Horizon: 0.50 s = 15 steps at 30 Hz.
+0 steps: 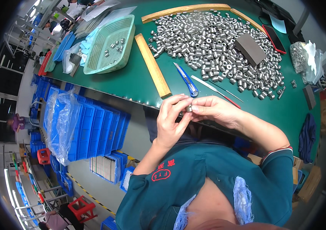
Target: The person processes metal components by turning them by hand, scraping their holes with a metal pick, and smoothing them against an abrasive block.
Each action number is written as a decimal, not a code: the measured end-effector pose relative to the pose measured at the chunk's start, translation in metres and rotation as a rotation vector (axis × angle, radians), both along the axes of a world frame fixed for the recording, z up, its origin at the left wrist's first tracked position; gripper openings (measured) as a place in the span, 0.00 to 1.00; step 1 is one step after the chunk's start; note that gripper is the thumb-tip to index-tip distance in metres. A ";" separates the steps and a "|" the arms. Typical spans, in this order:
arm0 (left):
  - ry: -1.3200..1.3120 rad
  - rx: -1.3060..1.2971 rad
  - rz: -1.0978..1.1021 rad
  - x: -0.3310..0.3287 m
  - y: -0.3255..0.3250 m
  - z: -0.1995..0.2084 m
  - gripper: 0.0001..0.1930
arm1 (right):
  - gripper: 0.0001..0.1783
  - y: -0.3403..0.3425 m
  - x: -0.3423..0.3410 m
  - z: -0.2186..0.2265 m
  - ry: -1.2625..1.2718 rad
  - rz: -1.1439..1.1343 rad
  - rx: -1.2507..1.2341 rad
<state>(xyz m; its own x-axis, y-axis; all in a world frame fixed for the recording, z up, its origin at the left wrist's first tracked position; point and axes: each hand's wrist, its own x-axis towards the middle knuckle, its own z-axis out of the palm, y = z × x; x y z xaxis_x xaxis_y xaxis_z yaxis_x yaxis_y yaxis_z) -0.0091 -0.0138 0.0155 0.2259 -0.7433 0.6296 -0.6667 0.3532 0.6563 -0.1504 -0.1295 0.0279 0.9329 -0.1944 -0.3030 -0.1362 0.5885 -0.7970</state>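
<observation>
Just off the table's near edge, my two hands meet around one small steel bushing (188, 109). My left hand (172, 122) pinches it from the left between thumb and fingers. The fingers of my right hand (217, 111) are closed on it from the other side and partly cover it. Right beyond my hands lie a blue utility knife (188, 81) and a slim file (211, 88) with a red end. A large heap of similar bushings (209, 48) spreads over the green table (136, 82) farther off.
Wooden strips (153, 67) border the heap, and a dark grey block (250, 50) rests on it. A mint-green basket (94, 63) with several bushings stands left. A red-edged phone (274, 39) and plastic bags (310, 61) lie right. Stacked blue crates (90, 126) stand on the floor.
</observation>
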 end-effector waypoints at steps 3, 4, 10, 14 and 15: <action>-0.033 -0.004 0.007 0.002 0.000 -0.002 0.19 | 0.16 0.001 0.001 0.000 0.020 -0.006 0.008; -0.033 -0.005 0.007 0.002 0.000 -0.001 0.19 | 0.16 0.000 0.000 -0.001 0.020 -0.006 0.007; 0.030 0.050 0.022 0.002 0.003 0.000 0.20 | 0.17 -0.001 0.000 -0.001 0.004 0.006 -0.020; 0.053 0.034 -0.021 0.003 0.003 -0.002 0.18 | 0.17 0.000 0.000 -0.003 -0.015 0.030 -0.021; 0.066 0.032 -0.029 0.004 0.003 -0.002 0.18 | 0.16 0.000 0.000 -0.004 -0.020 0.035 -0.018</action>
